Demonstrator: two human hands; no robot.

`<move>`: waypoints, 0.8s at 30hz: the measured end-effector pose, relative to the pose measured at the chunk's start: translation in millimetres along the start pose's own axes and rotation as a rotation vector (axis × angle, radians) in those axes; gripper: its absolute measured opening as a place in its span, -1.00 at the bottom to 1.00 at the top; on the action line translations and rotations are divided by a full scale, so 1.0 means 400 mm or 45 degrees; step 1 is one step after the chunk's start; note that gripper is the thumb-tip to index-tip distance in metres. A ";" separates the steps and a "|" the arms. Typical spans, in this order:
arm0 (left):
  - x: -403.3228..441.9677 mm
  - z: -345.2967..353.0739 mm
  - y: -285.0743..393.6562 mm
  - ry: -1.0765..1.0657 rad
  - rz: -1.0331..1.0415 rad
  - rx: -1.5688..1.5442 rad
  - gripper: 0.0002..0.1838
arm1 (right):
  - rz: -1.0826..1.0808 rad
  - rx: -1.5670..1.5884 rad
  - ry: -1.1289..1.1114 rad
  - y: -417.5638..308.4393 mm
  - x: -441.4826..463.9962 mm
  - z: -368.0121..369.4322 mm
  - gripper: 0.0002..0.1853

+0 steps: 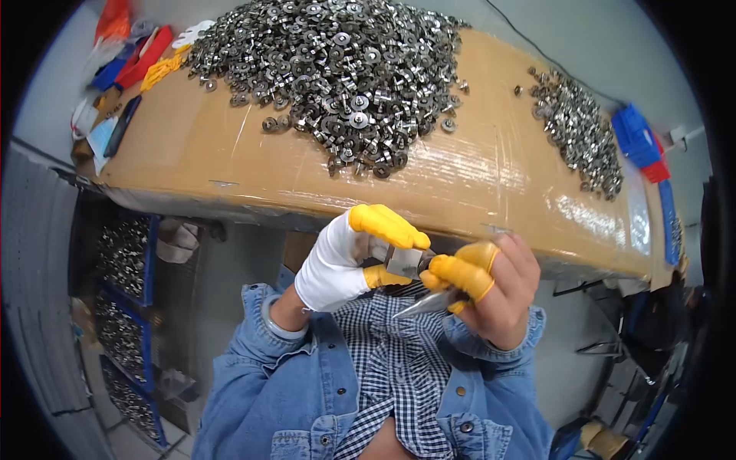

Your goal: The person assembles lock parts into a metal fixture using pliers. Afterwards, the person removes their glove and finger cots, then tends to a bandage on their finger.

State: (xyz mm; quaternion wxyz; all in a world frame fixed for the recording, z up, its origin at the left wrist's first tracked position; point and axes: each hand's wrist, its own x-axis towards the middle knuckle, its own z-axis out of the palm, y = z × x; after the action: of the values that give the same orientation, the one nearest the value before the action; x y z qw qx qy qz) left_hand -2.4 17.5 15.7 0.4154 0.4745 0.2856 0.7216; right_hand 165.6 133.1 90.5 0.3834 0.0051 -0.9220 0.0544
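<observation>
My left hand (337, 261), in a white glove with yellow-coated fingers, is closed around a grey square-faced metal block (403, 261) held above my lap. My right hand (494, 284) wears yellow finger covers on some fingers and is closed. Its thumb and index finger pinch at the block's right side, by a small dark part (425, 261) that is mostly hidden. A pointed silver metal tool (422, 305) sticks out leftward from under the right fingers, its rear end hidden in the hand.
A large heap of small shiny metal parts (353, 77) covers the back of the cardboard-topped table (268, 170). A smaller pile (579, 130) lies at the right, near a blue bin (635, 134). Blue trays of parts (123, 326) stand low at left. Gloves (162, 70) lie at back left.
</observation>
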 end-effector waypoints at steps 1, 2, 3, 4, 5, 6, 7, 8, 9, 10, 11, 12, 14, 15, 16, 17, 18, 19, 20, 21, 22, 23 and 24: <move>-0.003 0.001 0.000 0.008 -0.041 -0.086 -0.61 | -0.046 -0.080 0.016 -0.009 -0.010 -0.002 -0.70; -0.007 0.003 -0.001 0.021 -0.081 -0.176 -0.62 | -0.048 -0.086 0.042 -0.016 -0.014 0.000 -0.69; -0.011 0.007 -0.002 0.040 -0.117 -0.269 -0.63 | -0.053 -0.093 0.064 -0.023 -0.016 0.002 -0.68; -0.010 0.009 -0.005 0.036 -0.115 -0.281 -0.65 | -0.043 -0.101 0.074 -0.026 -0.019 0.003 -0.67; -0.008 0.009 -0.009 0.030 -0.108 -0.263 -0.66 | -0.037 -0.112 0.081 -0.028 -0.020 0.003 -0.67; -0.006 0.010 -0.013 0.025 -0.095 -0.246 -0.67 | -0.037 -0.123 0.087 -0.029 -0.022 0.001 -0.67; -0.005 0.010 -0.017 0.021 -0.078 -0.228 -0.68 | -0.031 -0.133 0.082 -0.030 -0.025 -0.001 -0.68; -0.004 0.012 -0.018 0.031 -0.088 -0.222 -0.69 | -0.029 -0.142 0.078 -0.030 -0.026 -0.003 -0.68; -0.003 0.015 -0.018 0.043 -0.096 -0.217 -0.69 | -0.029 -0.150 0.072 -0.030 -0.029 -0.004 -0.69; -0.004 0.017 -0.018 0.057 -0.102 -0.212 -0.69 | -0.024 -0.150 0.074 -0.030 -0.031 -0.004 -0.70; -0.005 0.017 -0.020 0.050 -0.095 -0.189 -0.68 | -0.022 -0.150 0.076 -0.029 -0.034 -0.004 -0.70; -0.004 0.017 -0.022 0.043 -0.084 -0.166 -0.67 | -0.024 -0.149 0.077 -0.028 -0.035 -0.005 -0.70; -0.001 0.013 -0.024 0.019 -0.055 -0.117 -0.65 | -0.023 -0.163 0.070 -0.027 -0.040 -0.004 -0.72; 0.002 0.010 -0.025 0.003 -0.039 -0.092 -0.64 | -0.026 -0.169 0.065 -0.026 -0.041 -0.004 -0.72; 0.003 0.009 -0.025 -0.013 -0.022 -0.068 -0.64 | -0.027 -0.168 0.053 -0.026 -0.041 -0.006 -0.73; 0.003 0.009 -0.024 -0.011 -0.036 -0.077 -0.64 | -0.027 -0.168 0.040 -0.027 -0.040 -0.009 -0.73; 0.003 0.010 -0.023 -0.009 -0.049 -0.086 -0.64 | -0.030 -0.168 0.027 -0.027 -0.039 -0.011 -0.73; 0.003 0.010 -0.022 -0.007 -0.061 -0.095 -0.64 | -0.023 -0.171 0.015 -0.028 -0.038 -0.012 -0.72; 0.003 0.006 -0.025 -0.022 -0.048 -0.056 -0.64 | -0.016 -0.175 0.003 -0.029 -0.038 -0.013 -0.72; 0.003 0.001 -0.028 -0.036 -0.034 -0.016 -0.64 | -0.011 -0.178 -0.010 -0.029 -0.038 -0.015 -0.71; 0.002 -0.002 -0.030 -0.050 -0.020 0.024 -0.64 | -0.003 -0.181 -0.018 -0.030 -0.038 -0.015 -0.71; 0.003 -0.001 -0.028 -0.049 -0.056 -0.030 -0.62 | 0.005 -0.185 -0.027 -0.031 -0.039 -0.016 -0.71; 0.004 0.002 -0.024 -0.047 -0.089 -0.085 -0.61 | 0.011 -0.188 -0.036 -0.032 -0.041 -0.016 -0.71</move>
State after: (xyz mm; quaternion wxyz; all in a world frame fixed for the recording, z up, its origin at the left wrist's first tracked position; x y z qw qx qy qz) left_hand 1.0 23.6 9.1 0.4611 0.4634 0.2699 0.7070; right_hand 182.3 120.6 84.5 0.3694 -0.0264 -0.9288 -0.0123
